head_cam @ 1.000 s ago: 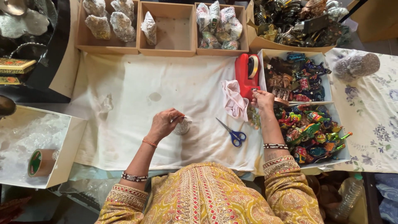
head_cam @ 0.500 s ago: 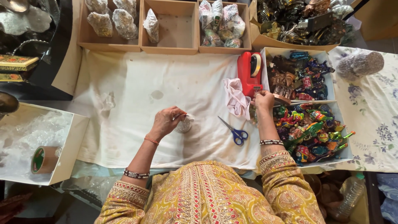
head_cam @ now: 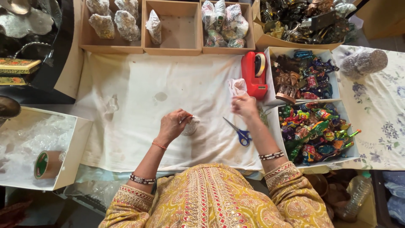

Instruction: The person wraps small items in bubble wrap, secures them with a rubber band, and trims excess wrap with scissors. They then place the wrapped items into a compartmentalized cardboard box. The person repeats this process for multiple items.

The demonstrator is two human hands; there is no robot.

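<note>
Bubble-wrapped bundle point(head_cam: 191, 126), small and pale, lay on the white cloth point(head_cam: 139, 105) near the middle of the frame, with the left hand point(head_cam: 174, 125) curled over its left side, fingers pressed together against it. The right hand point(head_cam: 244, 105) was raised a little further right, pinching a crumpled pale piece of wrap point(head_cam: 237, 86) between its fingertips just beside the red tape dispenser point(head_cam: 254, 74). Blue-handled scissors point(head_cam: 238, 132) lay on the cloth between the two hands, just below the right one, their blades part open and apart from the bundle.

At the right edge of the surface stood two open white boxes: the upper box point(head_cam: 270, 76) held dark painted figurines, the lower box point(head_cam: 349, 126) bright multicoloured ones. Along the top of the frame ran a row of cardboard trays point(head_cam: 171, 51); the left and right ones carried wrapped bundles, and the middle one held a single wrapped piece in its left corner. A cardboard box of metal ornaments point(head_cam: 270, 41) sat at the upper right. At the lower left an open box point(head_cam: 78, 147) held clear bubble wrap and a roll of brown tape point(head_cam: 45, 164). A floral cloth point(head_cam: 379, 122) covered the far right side.
</note>
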